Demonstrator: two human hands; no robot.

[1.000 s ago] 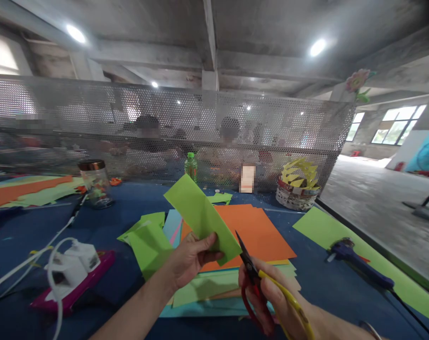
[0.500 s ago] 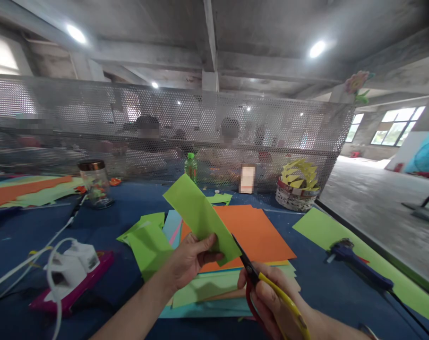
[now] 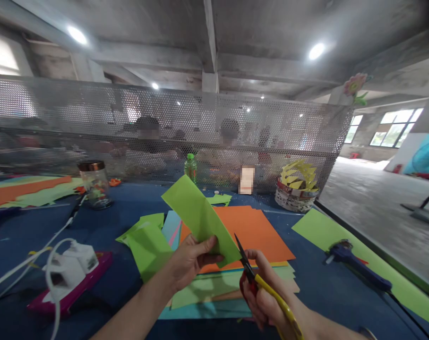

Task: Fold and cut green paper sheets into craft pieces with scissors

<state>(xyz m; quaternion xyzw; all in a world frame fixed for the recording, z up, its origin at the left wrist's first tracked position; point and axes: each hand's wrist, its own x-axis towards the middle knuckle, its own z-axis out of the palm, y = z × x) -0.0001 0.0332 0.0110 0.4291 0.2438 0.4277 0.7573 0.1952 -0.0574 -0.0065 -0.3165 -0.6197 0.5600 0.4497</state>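
Between thumb and fingers, my left hand [image 3: 196, 257] pinches a light green paper strip [image 3: 196, 215], tilted up to the left. My right hand [image 3: 267, 293] is closed around the handles of scissors [image 3: 250, 271] with yellow and red grips. Their dark blades sit at the strip's lower right edge; whether they touch the paper I cannot tell. Under both hands lies a stack of coloured sheets, with an orange sheet [image 3: 257, 231] on top. More green paper pieces [image 3: 150, 248] lie left of the stack.
A glue gun [image 3: 359, 267] rests on a long green sheet [image 3: 315, 226] at right. A basket [image 3: 296, 196], green-capped bottle [image 3: 190, 165] and lidded jar [image 3: 96, 186] stand farther back. At left is a magenta power strip [image 3: 103, 269] with cables. A perforated screen [image 3: 186, 113] borders the table; people sit behind it.
My right hand and the scissors have shifted slightly, and the blade tip now stands a little apart from the strip's edge. My left hand holds the green strip almost unmoved.
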